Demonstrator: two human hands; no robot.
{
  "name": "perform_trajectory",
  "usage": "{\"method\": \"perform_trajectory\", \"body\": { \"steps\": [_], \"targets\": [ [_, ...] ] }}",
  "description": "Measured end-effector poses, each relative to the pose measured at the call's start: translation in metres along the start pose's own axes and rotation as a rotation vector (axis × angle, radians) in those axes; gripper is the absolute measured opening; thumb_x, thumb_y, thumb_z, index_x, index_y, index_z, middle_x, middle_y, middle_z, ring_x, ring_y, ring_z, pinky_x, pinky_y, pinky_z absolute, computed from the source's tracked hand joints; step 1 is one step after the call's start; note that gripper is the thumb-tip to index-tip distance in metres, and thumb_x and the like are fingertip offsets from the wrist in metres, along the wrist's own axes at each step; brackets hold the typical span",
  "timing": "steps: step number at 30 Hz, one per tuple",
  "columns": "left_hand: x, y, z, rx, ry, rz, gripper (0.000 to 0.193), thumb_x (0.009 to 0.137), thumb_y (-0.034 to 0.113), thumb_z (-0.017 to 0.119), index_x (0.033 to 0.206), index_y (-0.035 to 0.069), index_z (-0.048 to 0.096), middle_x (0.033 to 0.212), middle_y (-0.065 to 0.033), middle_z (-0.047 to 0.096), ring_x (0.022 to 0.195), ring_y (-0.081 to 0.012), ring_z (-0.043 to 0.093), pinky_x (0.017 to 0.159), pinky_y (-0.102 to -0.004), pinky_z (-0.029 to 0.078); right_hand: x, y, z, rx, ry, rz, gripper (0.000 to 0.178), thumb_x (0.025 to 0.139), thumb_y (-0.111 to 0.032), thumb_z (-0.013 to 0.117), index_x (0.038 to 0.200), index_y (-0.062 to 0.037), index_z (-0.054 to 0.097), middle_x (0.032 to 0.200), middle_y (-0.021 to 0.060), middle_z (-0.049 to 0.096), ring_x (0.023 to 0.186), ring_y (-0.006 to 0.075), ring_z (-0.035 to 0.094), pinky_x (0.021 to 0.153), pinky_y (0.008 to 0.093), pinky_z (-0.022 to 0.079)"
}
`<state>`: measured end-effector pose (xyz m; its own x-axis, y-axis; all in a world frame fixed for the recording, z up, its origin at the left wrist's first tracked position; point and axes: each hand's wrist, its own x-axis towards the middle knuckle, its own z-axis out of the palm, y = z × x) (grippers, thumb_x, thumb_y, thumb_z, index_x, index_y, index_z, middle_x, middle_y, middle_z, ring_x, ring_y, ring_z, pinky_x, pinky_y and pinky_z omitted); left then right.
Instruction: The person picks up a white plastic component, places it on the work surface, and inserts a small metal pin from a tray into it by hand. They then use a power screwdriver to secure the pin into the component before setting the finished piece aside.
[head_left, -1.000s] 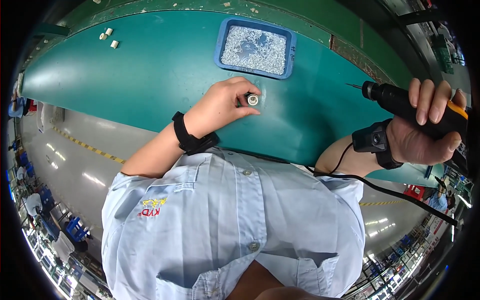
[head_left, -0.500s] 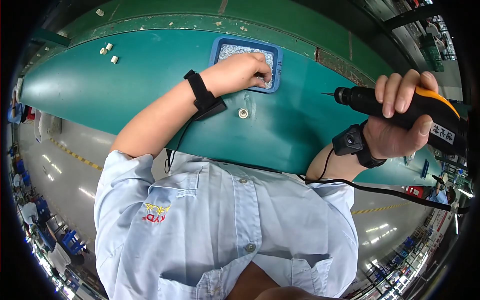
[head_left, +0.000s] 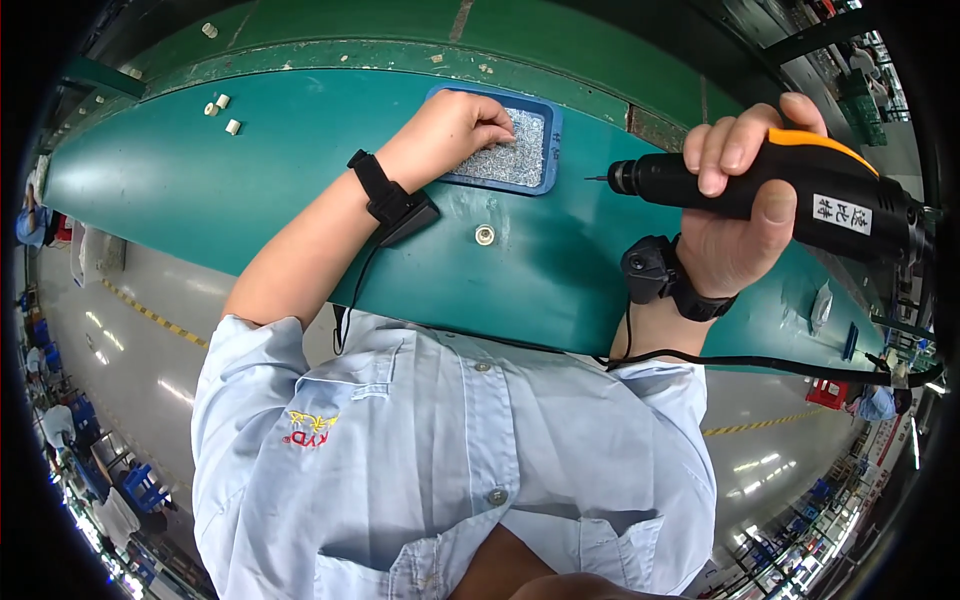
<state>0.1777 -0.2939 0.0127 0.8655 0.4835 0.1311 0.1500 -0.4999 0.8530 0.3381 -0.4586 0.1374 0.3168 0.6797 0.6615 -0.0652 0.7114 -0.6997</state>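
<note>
My left hand [head_left: 455, 130] is over a blue tray [head_left: 553, 150] filled with small shiny metal pieces [head_left: 525, 150]. Its fingertips are pinched together just above the pieces; whatever may be between them is too small to make out. My right hand [head_left: 740, 200] grips a black electric screwdriver [head_left: 680, 185] with an orange strip, held above the table with its thin bit pointing left. On the table between the hands stands a small round off-white part [head_left: 485, 235] with a metallic-looking centre.
Several similar off-white cylinders [head_left: 233, 127] lie at the far left of the green table [head_left: 330, 150]. A black cable [head_left: 750, 358] runs along the right near edge. A green raised ledge [head_left: 380, 58] borders the far side. A small clear packet [head_left: 821, 305] lies at the right.
My left hand has drawn back to the left within the tray, baring more of the metal pieces. My right hand has brought the screwdriver leftward, nearer the tray.
</note>
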Motion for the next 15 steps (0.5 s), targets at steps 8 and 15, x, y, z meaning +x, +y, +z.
{"method": "perform_trajectory", "body": {
  "steps": [8, 15],
  "targets": [
    [-0.004, -0.018, -0.004, -0.055, 0.096, -0.101, 0.010, 0.076, 0.008, 0.067, 0.082, 0.000, 0.065, 0.072, -0.0111, 0.066, 0.067, -0.0205, 0.064, 0.063, -0.0289, 0.050, -0.007, 0.024, 0.016, -0.021, 0.004, -0.004, 0.060, 0.077, -0.045, 0.069, 0.114, -0.0038, 0.047, 0.078, 0.0041, 0.053, 0.058, 0.0112, 0.049, 0.057, 0.0256, 0.038],
    [-0.009, -0.023, -0.004, -0.078, 0.072, -0.062, 0.008, 0.077, 0.008, 0.066, 0.082, 0.001, 0.064, 0.073, -0.0108, 0.064, 0.071, -0.0234, 0.063, 0.066, -0.0300, 0.050, -0.011, 0.030, 0.025, -0.088, 0.051, 0.035, 0.057, 0.078, -0.044, 0.069, 0.112, -0.0036, 0.048, 0.077, 0.0038, 0.054, 0.058, 0.0115, 0.050, 0.057, 0.0269, 0.038]
  ]
}}
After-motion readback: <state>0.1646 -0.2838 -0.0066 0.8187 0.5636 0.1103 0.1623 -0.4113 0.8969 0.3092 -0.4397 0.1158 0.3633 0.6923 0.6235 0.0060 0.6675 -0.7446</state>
